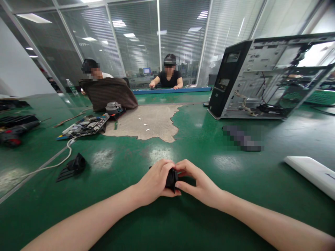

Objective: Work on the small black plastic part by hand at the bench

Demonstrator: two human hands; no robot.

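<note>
A small black plastic part [170, 180] with a flat plate-like edge is held just above the green tabletop, near the front middle. My left hand [154, 181] wraps round it from the left and hides much of it, so its exact kind cannot be made out. From the right, my right hand [195, 181] grips its edge between thumb and fingers. On the left of the hands lies another black plastic piece [74, 165], with a slatted flat end and a raised hollow end.
A circuit board [86, 126], a fan-like part [114, 108] and a white cable [69, 148] lie left. An open computer case [248, 82] stands right, beyond a blurred dark object [242, 137] and a white bar [311, 172]. A power drill [15, 134] rests far left. Two people sit opposite.
</note>
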